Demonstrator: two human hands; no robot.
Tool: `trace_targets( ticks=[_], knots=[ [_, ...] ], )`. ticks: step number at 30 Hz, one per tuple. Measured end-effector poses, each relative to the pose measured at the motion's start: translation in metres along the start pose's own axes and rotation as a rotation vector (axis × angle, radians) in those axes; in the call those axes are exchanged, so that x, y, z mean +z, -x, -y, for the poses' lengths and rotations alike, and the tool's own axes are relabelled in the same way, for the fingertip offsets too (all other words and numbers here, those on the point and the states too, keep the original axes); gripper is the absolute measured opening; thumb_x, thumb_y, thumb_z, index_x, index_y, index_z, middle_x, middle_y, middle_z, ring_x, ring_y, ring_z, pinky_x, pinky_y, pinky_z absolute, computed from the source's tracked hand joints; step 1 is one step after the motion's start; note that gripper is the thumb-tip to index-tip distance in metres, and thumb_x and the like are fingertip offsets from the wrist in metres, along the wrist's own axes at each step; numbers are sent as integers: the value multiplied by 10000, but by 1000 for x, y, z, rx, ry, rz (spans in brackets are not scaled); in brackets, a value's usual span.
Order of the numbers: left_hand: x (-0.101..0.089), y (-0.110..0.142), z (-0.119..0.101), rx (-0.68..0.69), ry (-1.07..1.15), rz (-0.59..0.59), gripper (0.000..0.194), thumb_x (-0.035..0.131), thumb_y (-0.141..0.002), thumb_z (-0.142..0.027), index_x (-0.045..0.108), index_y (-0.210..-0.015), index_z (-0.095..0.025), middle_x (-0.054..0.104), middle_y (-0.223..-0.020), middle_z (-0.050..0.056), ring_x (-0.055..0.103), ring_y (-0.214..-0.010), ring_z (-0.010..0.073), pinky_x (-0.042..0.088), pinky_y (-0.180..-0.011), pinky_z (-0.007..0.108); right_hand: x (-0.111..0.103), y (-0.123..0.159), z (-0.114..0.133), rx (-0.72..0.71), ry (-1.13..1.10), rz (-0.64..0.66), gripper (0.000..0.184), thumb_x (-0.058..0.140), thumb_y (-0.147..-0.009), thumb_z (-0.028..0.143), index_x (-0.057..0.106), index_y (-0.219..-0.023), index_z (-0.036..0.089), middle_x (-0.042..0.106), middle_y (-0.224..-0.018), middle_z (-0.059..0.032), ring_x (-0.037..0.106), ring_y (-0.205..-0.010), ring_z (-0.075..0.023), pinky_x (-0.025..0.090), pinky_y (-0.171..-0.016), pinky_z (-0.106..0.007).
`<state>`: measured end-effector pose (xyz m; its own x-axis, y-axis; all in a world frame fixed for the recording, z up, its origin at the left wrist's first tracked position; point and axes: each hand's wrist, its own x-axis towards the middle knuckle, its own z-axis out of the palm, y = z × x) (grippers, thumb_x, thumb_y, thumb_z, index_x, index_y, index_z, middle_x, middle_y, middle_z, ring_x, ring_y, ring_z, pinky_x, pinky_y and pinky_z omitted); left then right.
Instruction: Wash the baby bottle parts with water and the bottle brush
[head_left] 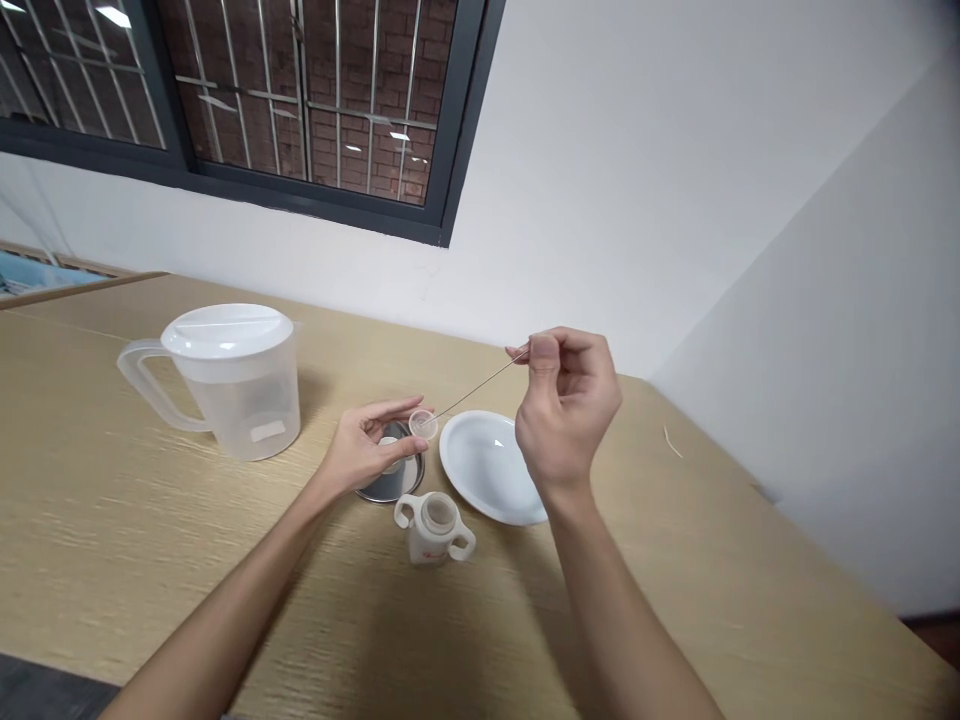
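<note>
My left hand [367,440] is closed, pinching a small round translucent cap [424,425] between thumb and fingers above a shiny metal tray [384,488]. A whitish round piece [389,455] shows on the tray, partly hidden by the hand. Raised at the right, my right hand [568,405] grips a thin metal rod [480,385] between thumb and fingertips. The rod slants down to the left, its far end at the cap. Nearer to me stands a white two-handled bottle [435,530] with its mouth uncovered. A white dish [487,480] lies between my hands, partly behind my right wrist.
A translucent pitcher [247,400] with a white lid and handle stands at the left of the wooden table [322,630]. Toward the right edge lies a thin pale strip [673,442]. A white wall [592,170] and a barred window [315,100] rise behind.
</note>
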<state>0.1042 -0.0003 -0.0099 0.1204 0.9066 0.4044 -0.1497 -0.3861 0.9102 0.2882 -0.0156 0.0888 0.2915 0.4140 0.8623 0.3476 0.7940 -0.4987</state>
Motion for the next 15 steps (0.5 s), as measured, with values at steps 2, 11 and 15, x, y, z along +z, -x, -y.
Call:
trace_targets(
  ticks=[2,11,15],
  knots=[
    [0,0,0,-5,2,-4,602,886,-611,-262,706,-1168,-120,749,-1088,158,707,-1018,282,549,-960,411,0,1,0,-10,10,11,114,537,-972,286,568,-904,199,604,-818,-4,636,-777,-133,547,-755,-317],
    [4,1,4,7,-63,-68,470,876,-617,-310,764,-1047,-155,771,-1032,118,720,-956,276,568,-898,386,18,28,-9,38,-18,205,89,523,-966,273,575,-920,216,633,-836,-11,637,-799,-145,534,-757,-309],
    [4,0,10,7,7,-98,480,885,-605,-295,757,-1041,-139,758,-1077,130,709,-992,269,554,-929,388,29,41,-21,88,13,320,106,516,-962,278,583,-918,208,648,-846,-23,639,-818,-155,518,-772,-310]
  ],
)
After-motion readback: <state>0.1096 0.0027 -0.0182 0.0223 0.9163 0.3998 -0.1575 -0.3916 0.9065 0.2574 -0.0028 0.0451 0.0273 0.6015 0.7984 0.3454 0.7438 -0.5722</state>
